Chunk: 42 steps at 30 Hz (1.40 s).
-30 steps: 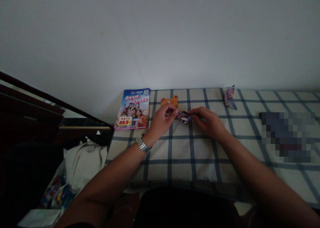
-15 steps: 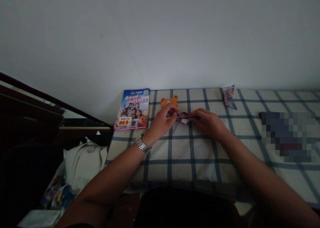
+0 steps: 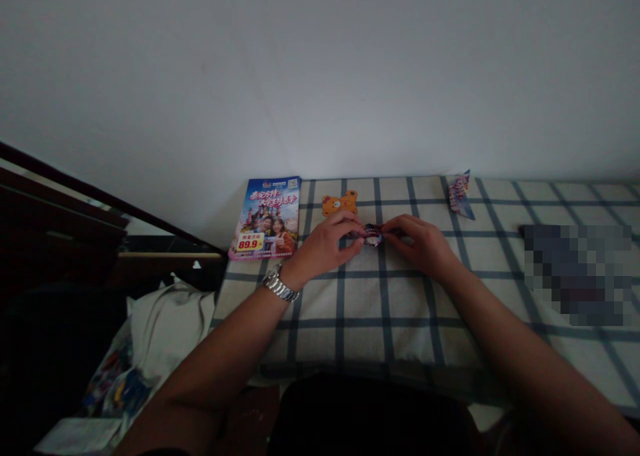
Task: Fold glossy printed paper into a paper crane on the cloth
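Observation:
A small folded piece of printed paper [image 3: 373,235], dark purple with a pale patch, is held low over a checked cloth between my two hands. My left hand [image 3: 333,243], with a silver watch [image 3: 281,285] on its wrist, has thumb and fingers about the paper's left end. At the right end my right hand [image 3: 417,243] pinches the paper; its fingertips partly cover that end. An orange bear-shaped item [image 3: 339,205] lies just beyond my left fingers. Left of it is a stack of colourful printed flyers [image 3: 267,219].
Against the wall at the right stands another folded printed paper [image 3: 460,196]. A dark item [image 3: 570,273], blurred by pixels, lies further right on the checked cloth [image 3: 410,323]. White bags [image 3: 170,323] sit low at the left, beside a dark wooden frame [image 3: 55,236].
My left hand has turned slightly, its wrist shifting left, and its fingers now reach further over the folded paper. My right hand keeps its pinch almost in place.

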Each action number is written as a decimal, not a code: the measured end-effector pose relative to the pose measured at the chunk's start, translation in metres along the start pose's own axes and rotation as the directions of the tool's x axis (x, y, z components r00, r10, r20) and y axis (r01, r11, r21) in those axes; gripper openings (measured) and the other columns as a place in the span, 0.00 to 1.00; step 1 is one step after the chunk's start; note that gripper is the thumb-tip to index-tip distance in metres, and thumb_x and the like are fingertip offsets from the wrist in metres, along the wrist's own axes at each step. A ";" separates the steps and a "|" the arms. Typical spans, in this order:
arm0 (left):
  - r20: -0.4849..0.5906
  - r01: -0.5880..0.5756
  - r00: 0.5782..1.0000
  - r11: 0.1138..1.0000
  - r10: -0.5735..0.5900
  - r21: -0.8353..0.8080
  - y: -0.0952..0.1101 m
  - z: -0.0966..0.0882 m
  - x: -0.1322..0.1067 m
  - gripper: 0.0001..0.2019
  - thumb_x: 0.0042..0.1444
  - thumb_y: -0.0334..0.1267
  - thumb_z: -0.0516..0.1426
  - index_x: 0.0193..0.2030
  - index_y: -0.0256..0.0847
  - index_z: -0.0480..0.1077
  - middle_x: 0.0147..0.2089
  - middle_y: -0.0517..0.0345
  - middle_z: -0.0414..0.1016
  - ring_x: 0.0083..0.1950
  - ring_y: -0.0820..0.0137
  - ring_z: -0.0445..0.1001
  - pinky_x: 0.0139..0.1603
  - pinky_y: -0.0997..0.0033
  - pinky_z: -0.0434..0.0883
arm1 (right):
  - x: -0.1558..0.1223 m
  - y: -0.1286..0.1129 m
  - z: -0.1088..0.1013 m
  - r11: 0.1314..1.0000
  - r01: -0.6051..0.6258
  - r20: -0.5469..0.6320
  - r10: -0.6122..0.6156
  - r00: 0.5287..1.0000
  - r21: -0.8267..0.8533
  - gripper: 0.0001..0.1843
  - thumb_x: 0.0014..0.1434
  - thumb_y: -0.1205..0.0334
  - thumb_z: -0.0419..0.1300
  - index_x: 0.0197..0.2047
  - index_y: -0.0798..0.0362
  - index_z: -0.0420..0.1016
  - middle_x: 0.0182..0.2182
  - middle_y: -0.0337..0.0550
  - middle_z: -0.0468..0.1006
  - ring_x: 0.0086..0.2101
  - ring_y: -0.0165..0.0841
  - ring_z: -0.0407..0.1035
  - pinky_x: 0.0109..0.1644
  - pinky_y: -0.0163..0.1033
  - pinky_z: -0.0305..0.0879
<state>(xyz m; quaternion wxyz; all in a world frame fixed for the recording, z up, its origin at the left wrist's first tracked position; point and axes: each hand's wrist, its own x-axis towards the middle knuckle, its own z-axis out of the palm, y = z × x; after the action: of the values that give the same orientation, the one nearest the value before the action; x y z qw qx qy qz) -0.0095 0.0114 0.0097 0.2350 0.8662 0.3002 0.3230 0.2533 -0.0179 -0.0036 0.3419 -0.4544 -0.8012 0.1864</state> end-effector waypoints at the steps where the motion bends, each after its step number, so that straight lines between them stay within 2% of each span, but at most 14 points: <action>1: 0.009 -0.013 1.000 1.000 0.013 -0.002 0.000 -0.001 0.000 0.07 0.67 0.37 0.62 0.50 0.43 0.76 0.56 0.52 0.73 0.58 0.63 0.76 0.64 0.55 0.75 | 0.000 -0.001 0.000 1.000 -0.004 -0.007 0.004 1.000 0.003 0.04 0.70 0.61 0.62 0.46 0.47 0.77 0.42 0.44 0.82 0.39 0.38 0.78 0.44 0.43 0.77; 6: 0.038 -0.025 0.999 0.999 0.024 0.022 -0.004 0.001 -0.001 0.13 0.62 0.41 0.68 0.50 0.43 0.74 0.56 0.51 0.70 0.59 0.60 0.75 0.64 0.50 0.76 | 0.000 -0.004 0.000 0.999 -0.025 -0.024 0.026 0.999 0.030 0.05 0.70 0.60 0.61 0.46 0.47 0.78 0.42 0.45 0.83 0.38 0.38 0.79 0.43 0.44 0.79; 13: 0.011 0.020 1.000 0.999 -0.021 0.034 -0.006 0.007 -0.001 0.08 0.64 0.37 0.66 0.48 0.44 0.76 0.55 0.52 0.68 0.59 0.60 0.74 0.64 0.51 0.77 | 0.000 -0.003 0.003 0.998 -0.040 -0.033 0.041 0.999 0.039 0.05 0.69 0.61 0.62 0.46 0.47 0.78 0.43 0.44 0.84 0.38 0.38 0.81 0.44 0.44 0.80; 20: 0.022 0.012 1.000 0.998 -0.013 0.060 -0.007 0.008 -0.001 0.20 0.64 0.36 0.66 0.62 0.47 0.71 0.57 0.52 0.68 0.61 0.61 0.73 0.66 0.50 0.76 | -0.002 0.001 0.005 0.998 -0.020 -0.029 0.022 0.999 0.062 0.05 0.69 0.60 0.62 0.47 0.48 0.78 0.43 0.44 0.83 0.39 0.38 0.80 0.44 0.44 0.81; 31: 0.060 0.000 0.998 0.999 -0.002 0.032 -0.011 0.013 -0.002 0.13 0.64 0.34 0.64 0.55 0.45 0.76 0.56 0.51 0.66 0.59 0.61 0.74 0.64 0.53 0.77 | 0.000 -0.004 0.002 0.998 0.049 0.076 -0.051 0.996 0.024 0.12 0.67 0.59 0.66 0.53 0.45 0.79 0.45 0.46 0.79 0.40 0.38 0.78 0.45 0.44 0.79; 37: 0.085 0.004 0.996 1.000 -0.005 0.021 -0.010 0.014 -0.003 0.13 0.64 0.35 0.65 0.55 0.44 0.76 0.58 0.50 0.70 0.61 0.61 0.74 0.64 0.53 0.76 | 0.001 -0.003 0.004 0.998 0.068 0.093 -0.067 0.993 -0.004 0.11 0.66 0.60 0.66 0.52 0.45 0.80 0.45 0.46 0.78 0.42 0.39 0.78 0.46 0.44 0.78; 42: 0.105 0.017 0.994 1.000 -0.018 0.018 -0.009 0.011 -0.002 0.17 0.64 0.41 0.66 0.58 0.47 0.74 0.58 0.52 0.77 0.60 0.61 0.76 0.64 0.51 0.75 | 0.000 -0.001 0.005 0.998 0.058 0.065 -0.057 0.996 -0.005 0.07 0.66 0.60 0.67 0.48 0.46 0.80 0.46 0.47 0.78 0.43 0.40 0.78 0.47 0.46 0.79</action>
<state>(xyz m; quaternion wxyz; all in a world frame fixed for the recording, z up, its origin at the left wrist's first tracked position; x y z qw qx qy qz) -0.0066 0.0141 -0.0043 0.2460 0.8813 0.2977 0.2724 0.2489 -0.0187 -0.0066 0.3193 -0.4261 -0.8252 0.1884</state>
